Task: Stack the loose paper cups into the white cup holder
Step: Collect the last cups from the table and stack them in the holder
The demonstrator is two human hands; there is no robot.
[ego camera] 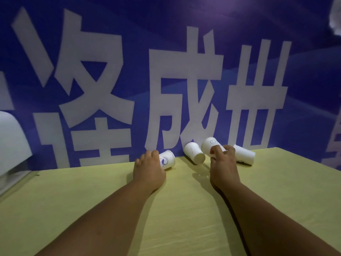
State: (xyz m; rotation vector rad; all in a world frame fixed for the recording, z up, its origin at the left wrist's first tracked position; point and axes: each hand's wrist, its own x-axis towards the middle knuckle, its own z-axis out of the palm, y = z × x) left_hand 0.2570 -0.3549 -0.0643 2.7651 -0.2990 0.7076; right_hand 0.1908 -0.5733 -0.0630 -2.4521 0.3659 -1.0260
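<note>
A person reaches across a pale yellow-green tabletop (73,209) toward four loose cups lying along a blue banner with large white characters (129,52). The left hand (149,169) curls its fingers round a white paper cup with a blue emblem (167,160), which is tipped on its side. The right hand (223,163) pinches a white paper cup with a spiral mark (209,146), apparently raised off the surface. A plain white paper cup (194,153) lies untouched between the hands, and a fourth white paper cup (244,154) lies just beyond the right. A white rounded object (11,143) at the left edge may be the holder, though this cannot be confirmed. Nesting the two held cups base into mouth, with a light grip that spares the thin walls, looks the soundest course.
</note>
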